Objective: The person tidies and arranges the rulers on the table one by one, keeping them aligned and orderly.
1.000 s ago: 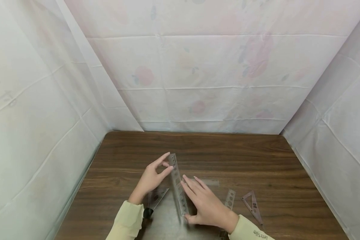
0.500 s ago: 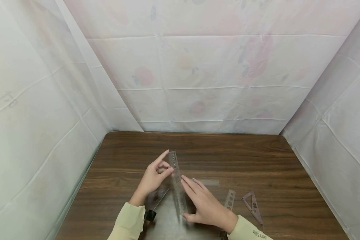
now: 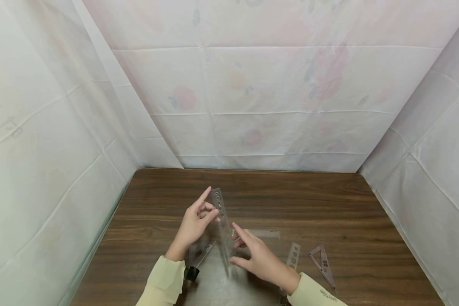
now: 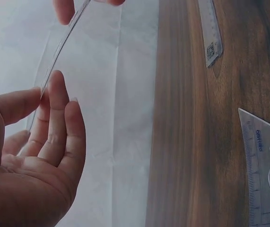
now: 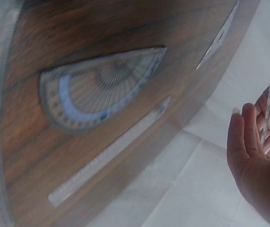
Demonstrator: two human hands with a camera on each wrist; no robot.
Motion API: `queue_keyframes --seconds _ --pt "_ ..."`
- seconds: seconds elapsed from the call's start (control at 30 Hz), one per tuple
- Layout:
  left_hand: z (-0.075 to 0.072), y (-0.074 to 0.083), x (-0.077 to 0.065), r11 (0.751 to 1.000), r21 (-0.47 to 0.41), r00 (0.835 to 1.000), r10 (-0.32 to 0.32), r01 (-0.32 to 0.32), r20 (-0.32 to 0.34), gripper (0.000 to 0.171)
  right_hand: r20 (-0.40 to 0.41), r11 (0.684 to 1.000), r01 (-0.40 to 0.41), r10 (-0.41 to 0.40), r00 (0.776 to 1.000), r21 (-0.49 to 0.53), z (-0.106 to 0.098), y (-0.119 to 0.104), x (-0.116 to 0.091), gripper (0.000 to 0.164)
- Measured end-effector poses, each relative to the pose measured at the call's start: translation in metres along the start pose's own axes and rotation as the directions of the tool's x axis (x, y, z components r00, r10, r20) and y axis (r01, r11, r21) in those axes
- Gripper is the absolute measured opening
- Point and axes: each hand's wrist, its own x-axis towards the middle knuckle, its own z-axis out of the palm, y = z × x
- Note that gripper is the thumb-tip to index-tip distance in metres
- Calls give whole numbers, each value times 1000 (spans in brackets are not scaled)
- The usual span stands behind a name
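Clear ruler (image 3: pixel 224 231) is up off its flat side over the near half of the table, tilted, long way running away from the person, one end in each hand; the L wrist view shows it bowed in a gentle curve, & can't tell if its lower edge touches the tabletop. Biggest stuff 1st: white cloth (image 3: pixel 245 80) w/ faint pink fruit prints hangs at the back & both sides. Next, dark brown wood-grain table (image 3: pixel 313 204). Then pale yellow sleeves (image 3: pixel 160 280), cuffs at both wrists. L hand (image 3: pixel 193 221) pinches the ruler toward its far end b/w thumb & fingers, index stretched along the edge. R hand (image 3: pixel 260 257) grips the nearer end, fingertips on either face, index pointing fwd. Flat on the wood: holed ruler (image 3: pixel 294 255), partly under the R forearm; plain ruler (image 3: pixel 267 234) lying crosswise just beyond the R hand; protractor (image 5: pixel 82 101) w/ a blue arc, near that plain one; clear triangle (image 4: pixel 260 170) w/ a cutout, by the L wrist; pinkish triangle (image 3: pixel 326 270), farthest right, apart from the rest. Smallest: black object (image 3: pixel 191 274) at the L cuff, details too small to tell
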Motion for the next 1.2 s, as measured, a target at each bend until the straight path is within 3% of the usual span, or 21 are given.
queue_keyframes --seconds 0.17,0.33,0.73,0.93,1.2 --pt "-1 0 2 1000 19 1000 -22 22 -17 76 -13 998 -19 19 1000 55 4 1 8 81" --pt "-2 -1 5 1000 28 999 -4 5 -35 75 -61 998 -40 43 997 40 8 1 15 73" --pt "-6 -2 18 996 85 993 34 -25 -114 69 -106 993 -106 111 988 54 11 0 37 71" --pt "-13 -2 26 992 128 994 35 -22 -106 67 -127 996 -82 84 988 22 13 3 53 69" --pt "-21 -2 37 982 185 997 38 -23 -73 63 -165 994 -107 111 980 35 10 2 79 68"
